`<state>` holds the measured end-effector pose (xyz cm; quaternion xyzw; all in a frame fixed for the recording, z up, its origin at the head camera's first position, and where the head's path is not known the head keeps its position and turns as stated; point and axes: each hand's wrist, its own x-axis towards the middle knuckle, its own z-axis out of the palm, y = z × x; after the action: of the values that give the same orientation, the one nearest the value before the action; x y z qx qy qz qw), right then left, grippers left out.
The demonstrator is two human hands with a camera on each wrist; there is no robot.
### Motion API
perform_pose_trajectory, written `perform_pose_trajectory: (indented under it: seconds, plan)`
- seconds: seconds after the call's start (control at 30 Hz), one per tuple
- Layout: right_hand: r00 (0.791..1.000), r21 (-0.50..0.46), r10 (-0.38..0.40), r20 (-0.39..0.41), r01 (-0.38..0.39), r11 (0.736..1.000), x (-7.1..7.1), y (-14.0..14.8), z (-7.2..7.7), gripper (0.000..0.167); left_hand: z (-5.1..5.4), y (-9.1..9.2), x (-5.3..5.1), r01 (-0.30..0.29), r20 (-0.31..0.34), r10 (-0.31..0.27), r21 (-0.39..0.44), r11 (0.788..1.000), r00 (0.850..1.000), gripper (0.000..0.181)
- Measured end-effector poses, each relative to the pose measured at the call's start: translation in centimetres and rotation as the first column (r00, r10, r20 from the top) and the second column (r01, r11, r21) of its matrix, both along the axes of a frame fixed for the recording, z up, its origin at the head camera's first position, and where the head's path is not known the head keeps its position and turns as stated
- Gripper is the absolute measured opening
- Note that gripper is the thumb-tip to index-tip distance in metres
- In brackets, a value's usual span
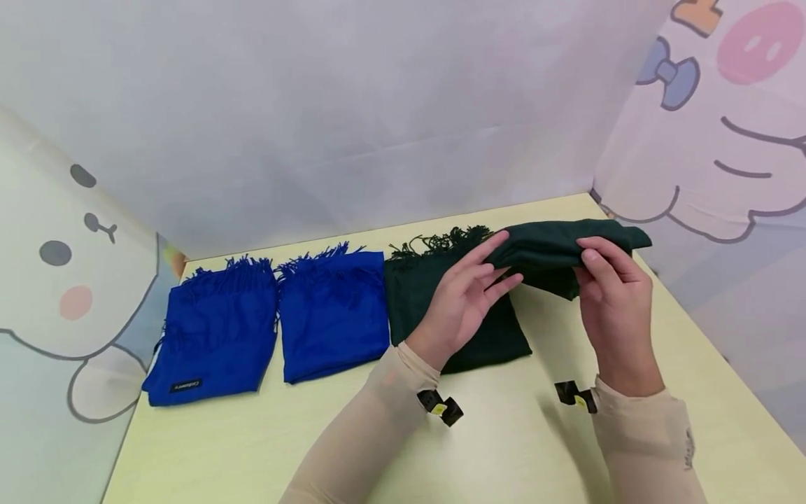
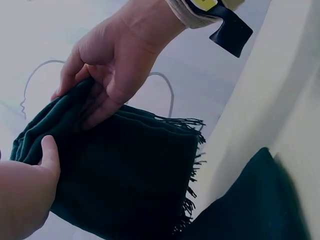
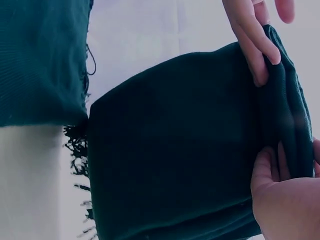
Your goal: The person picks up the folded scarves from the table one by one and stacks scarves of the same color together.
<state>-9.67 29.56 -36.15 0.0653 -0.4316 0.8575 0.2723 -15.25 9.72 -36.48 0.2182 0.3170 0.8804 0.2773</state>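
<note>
The held green scarf [image 1: 560, 241], a soft, matt cloth folded into a thick pad with layered, rounded edges, is up in the air over the right part of the surface [image 1: 302, 448]. Its tasselled edge, a run of thin dark strands, shows in the left wrist view. Two hands have it: the left hand [image 1: 462, 304] holds the left end of the fold between its fingers, and the right hand [image 1: 613, 308] pinches it farther right, thumb on the near face. Three more folded scarves lie in a row, making four in all, two green and two blue: the flat green scarf [image 1: 485, 336], partly behind the left forearm, then the plain blue scarf [image 1: 334, 315], then the labelled blue scarf [image 1: 217, 336] at far left (its one black tag [image 1: 186, 386] sits near the near edge). All three squarish folds point twisted fringe to the far side. Beyond the smooth, pale yellow surface hangs a whitish backdrop [image 1: 378, 105].
</note>
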Motion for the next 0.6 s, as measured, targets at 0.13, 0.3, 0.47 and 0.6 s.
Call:
perform_pose_trajectory:
  seconds: [0.13,0.3,0.47,0.6]
  plan:
    - [0.998,0.007,0.056,-0.024,-0.056,0.998,-0.5,-0.5,0.3,0.025,0.5,-0.9,-0.2,-0.024,-0.006,0.025,0.025,0.999,1.000,0.047]
    - [0.990,0.042,0.136,-0.039,-0.135,0.990,-1.4,-1.3,0.4,0.025,1.0,-2.3,-0.5,-0.084,-0.032,0.085,0.035,0.996,0.996,0.047]
    - [0.988,0.121,0.157,0.006,-0.156,0.980,-2.2,-2.1,0.5,0.029,1.2,-3.8,-0.6,-0.144,-0.090,0.143,0.001,0.990,0.986,0.041]
    - [0.985,0.172,0.168,0.034,-0.172,0.970,-3.0,-2.8,0.3,0.031,1.1,-4.7,-0.8,-0.183,-0.111,0.178,-0.030,0.983,0.978,0.042]
